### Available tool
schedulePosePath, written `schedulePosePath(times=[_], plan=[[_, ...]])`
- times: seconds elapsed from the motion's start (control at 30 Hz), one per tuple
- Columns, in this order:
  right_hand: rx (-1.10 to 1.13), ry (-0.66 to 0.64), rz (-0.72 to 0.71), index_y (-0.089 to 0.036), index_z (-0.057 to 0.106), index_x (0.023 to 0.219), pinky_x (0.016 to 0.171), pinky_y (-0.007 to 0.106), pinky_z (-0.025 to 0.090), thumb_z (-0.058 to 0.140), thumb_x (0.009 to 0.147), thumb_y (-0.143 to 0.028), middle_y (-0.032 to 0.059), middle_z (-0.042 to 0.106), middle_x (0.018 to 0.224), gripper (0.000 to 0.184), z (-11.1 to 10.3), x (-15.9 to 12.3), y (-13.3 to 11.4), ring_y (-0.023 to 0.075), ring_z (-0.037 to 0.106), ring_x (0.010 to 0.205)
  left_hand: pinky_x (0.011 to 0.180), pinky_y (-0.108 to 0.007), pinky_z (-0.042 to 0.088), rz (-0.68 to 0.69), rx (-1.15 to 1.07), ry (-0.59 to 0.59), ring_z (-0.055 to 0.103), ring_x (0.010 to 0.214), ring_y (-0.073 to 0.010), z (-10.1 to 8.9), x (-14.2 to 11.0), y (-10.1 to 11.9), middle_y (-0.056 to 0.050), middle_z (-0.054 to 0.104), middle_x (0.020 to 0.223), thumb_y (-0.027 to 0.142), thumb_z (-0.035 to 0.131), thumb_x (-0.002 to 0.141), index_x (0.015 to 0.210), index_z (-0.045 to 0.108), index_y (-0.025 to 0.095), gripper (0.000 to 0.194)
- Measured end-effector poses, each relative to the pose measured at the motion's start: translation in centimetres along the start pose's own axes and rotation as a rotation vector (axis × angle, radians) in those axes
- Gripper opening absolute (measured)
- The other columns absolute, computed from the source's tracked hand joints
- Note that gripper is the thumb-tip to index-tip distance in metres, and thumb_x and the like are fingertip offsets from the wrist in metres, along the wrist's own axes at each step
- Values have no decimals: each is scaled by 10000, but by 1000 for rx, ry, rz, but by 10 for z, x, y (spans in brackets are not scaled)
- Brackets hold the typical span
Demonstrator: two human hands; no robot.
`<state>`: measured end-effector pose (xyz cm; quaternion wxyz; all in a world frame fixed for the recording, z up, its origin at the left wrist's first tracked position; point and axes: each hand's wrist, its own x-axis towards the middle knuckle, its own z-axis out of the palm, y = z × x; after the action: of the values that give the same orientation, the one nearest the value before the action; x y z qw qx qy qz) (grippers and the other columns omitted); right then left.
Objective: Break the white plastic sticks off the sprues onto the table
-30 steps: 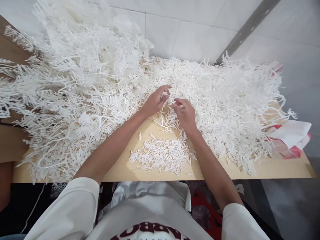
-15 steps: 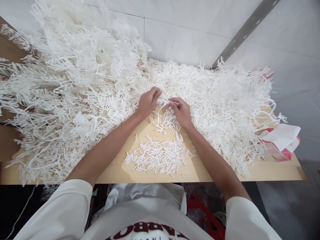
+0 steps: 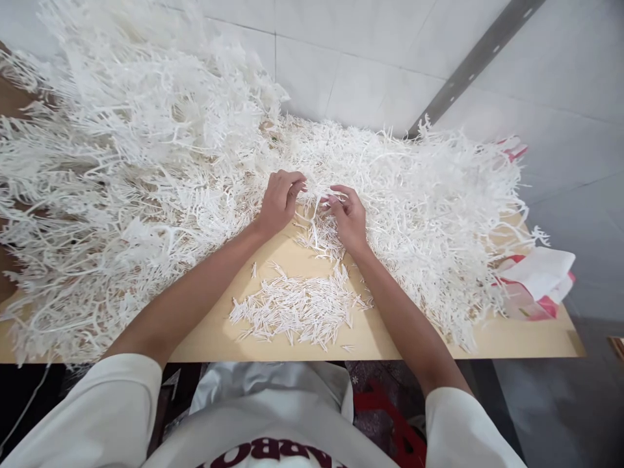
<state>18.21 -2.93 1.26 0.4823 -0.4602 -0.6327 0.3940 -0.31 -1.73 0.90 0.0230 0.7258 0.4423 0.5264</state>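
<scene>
My right hand (image 3: 351, 218) pinches a white branched plastic piece (image 3: 318, 211) between thumb and fingers, and its thin arms hang toward the left. Just left of it my left hand (image 3: 280, 200) has thumb and fingers drawn together; whatever is in them is too small to make out. Below the hands a loose heap of short thin white sticks (image 3: 302, 305) lies on the tan tabletop (image 3: 205, 335). A smaller cluster of sticks (image 3: 324, 240) sits under the right hand, partly covered by it.
A tall tangled pile of white branched pieces (image 3: 146, 117) rises at the left and back. A lower pile (image 3: 424, 208) spreads on the right. A red and white plastic bag (image 3: 536, 279) lies near the right edge, with a tiled wall (image 3: 341, 71) behind.
Both hands have shifted slightly left in view as the camera moved. The left hand's fingers, apart at first, have drawn together. The right hand keeps its pinch near the branched piece.
</scene>
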Motion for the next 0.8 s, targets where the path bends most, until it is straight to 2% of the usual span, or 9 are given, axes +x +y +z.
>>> schedulePosePath(times=[0.13,0.2,0.3,0.37,0.47,0.6,0.7,0.8], plan=[[45,69,27,-270,518,1012,736,294,574,525,911,-548,-1,693,865,296,1,-2,-3,117,686,739,855,-368,428,144,10,-91,625,875,-162,0,-2,2,-42,707,906,407,244,1031,1073,541,234,347],[52,83,12,-283,500,1053,717,293,574,531,911,-540,-4,690,867,295,1,-3,-3,120,686,735,873,-373,432,181,33,-143,634,902,-168,2,-3,2,-55,706,984,471,322,1008,1156,525,222,354],[-14,63,-24,-295,502,1102,755,310,581,533,911,-532,23,686,997,307,0,-5,-4,141,694,855,886,-374,448,167,64,-175,637,884,-174,8,-4,-1,-75,684,1074,612,522,890,1261,481,204,553],[-47,22,-38,-293,509,1114,788,328,585,513,922,-524,34,671,1075,301,0,-6,-3,144,691,876,862,-354,472,94,61,-176,634,878,-166,10,-3,-3,-84,665,1106,618,536,879,1280,471,199,584],[-55,5,-42,-292,498,1138,800,344,583,491,941,-478,29,671,1055,271,0,-6,-2,133,679,800,802,-303,502,28,2,-200,620,914,-155,10,1,-4,-78,645,1089,528,483,939,1184,534,199,414],[-96,30,-46,-281,489,1138,781,333,574,466,957,-426,27,670,1015,233,0,-6,-3,124,663,778,782,-273,512,60,-38,-196,607,909,-145,5,4,0,-58,631,979,361,478,955,956,597,200,200],[-84,-2,-44,-277,488,1140,772,319,570,477,957,-406,26,676,1020,224,1,-7,-5,115,661,763,732,-282,512,29,63,-159,606,889,-160,6,0,2,-70,633,997,287,499,919,1002,574,199,143],[-69,-17,-49,-279,502,1131,766,314,566,498,953,-390,23,681,1022,211,2,-8,-5,113,667,763,684,-282,498,44,136,-171,607,843,-158,10,-6,1,-59,645,983,227,499,886,1122,518,200,238]])
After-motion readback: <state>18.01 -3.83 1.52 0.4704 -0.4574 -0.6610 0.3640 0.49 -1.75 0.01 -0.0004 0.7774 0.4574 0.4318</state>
